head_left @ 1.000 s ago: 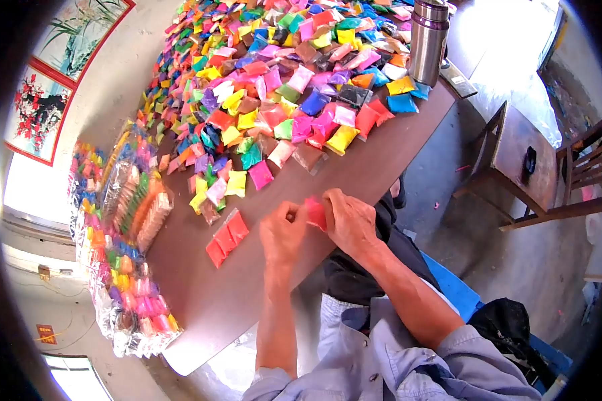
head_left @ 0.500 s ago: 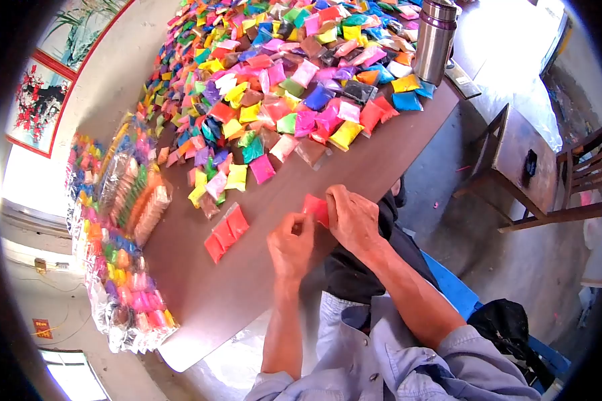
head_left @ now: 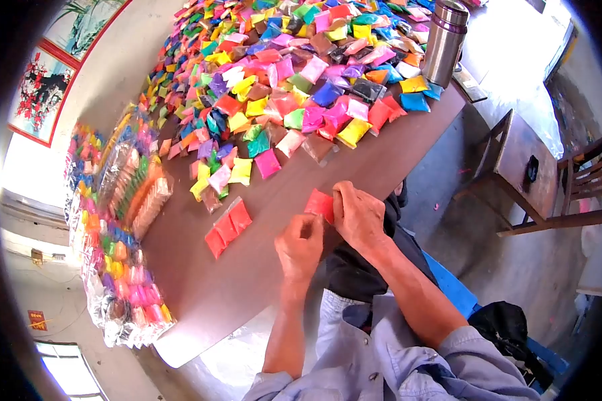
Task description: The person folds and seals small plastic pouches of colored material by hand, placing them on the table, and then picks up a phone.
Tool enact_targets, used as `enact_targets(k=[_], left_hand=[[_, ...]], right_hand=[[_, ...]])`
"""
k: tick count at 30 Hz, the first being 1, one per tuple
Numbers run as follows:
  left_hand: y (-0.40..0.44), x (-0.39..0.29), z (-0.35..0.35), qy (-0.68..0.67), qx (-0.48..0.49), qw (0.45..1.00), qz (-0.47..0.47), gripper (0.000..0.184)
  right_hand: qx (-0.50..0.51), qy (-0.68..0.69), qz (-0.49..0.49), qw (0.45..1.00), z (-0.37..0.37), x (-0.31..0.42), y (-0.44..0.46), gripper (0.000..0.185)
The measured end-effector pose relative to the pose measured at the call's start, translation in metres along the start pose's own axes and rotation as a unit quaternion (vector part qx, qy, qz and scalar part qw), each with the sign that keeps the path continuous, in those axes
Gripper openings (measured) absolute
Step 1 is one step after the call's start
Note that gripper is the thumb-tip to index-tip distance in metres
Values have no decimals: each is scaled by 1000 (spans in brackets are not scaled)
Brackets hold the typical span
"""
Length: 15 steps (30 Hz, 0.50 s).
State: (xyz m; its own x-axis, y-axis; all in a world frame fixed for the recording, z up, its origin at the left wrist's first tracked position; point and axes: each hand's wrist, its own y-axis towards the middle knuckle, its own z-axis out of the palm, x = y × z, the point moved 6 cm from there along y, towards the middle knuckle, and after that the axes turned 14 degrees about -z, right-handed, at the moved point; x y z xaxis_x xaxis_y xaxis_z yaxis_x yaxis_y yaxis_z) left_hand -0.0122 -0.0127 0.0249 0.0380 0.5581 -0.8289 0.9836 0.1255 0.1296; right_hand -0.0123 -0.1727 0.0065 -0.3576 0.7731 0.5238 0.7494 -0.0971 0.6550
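A small red packet (head_left: pixel 320 204) is held up between my two hands over the table's near edge. My left hand (head_left: pixel 299 246) has its fingers curled in a pinch at the packet's lower left corner. On the other side, my right hand (head_left: pixel 358 215) pinches the packet's right edge, its fingers bent over. Part of the packet is hidden behind the fingers. To the left, a joined strip of red packets (head_left: pixel 229 228) lies flat on the brown table (head_left: pixel 201 301), apart from both hands.
A big heap of many-coloured packets (head_left: pixel 301 93) covers the far table. Stacked rows of bundled packets (head_left: pixel 124 267) line the left edge. A steel flask (head_left: pixel 445 43) stands at the far right. A wooden stool (head_left: pixel 518 160) and chair (head_left: pixel 592 174) are on the floor to the right.
My left hand has moved slightly right, closer to my right hand. More of the red packet's face shows now. The view has shifted a little.
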Motion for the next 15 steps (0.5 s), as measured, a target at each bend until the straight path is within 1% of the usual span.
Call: enact_targets(k=[4,7,11,13,15], left_hand=[[2,18,4,46,-24,998,22,14],[11,20,-7,113,-52,992,17,20],[14,23,-12,99,-64,993,24,20],[10,16,-13,62,-42,997,-6,18],[-1,19,-6,43,-39,998,1,17]], right_hand=[[-3,-10,-9,1000,0,1,1,10],[-7,-18,-9,1000,2,1,1,11],[-16,-21,-15,1000,0,3,2,11],[-3,-23,-6,1000,1,2,1,12],[-5,-25,-9,1000,1,1,0,12]])
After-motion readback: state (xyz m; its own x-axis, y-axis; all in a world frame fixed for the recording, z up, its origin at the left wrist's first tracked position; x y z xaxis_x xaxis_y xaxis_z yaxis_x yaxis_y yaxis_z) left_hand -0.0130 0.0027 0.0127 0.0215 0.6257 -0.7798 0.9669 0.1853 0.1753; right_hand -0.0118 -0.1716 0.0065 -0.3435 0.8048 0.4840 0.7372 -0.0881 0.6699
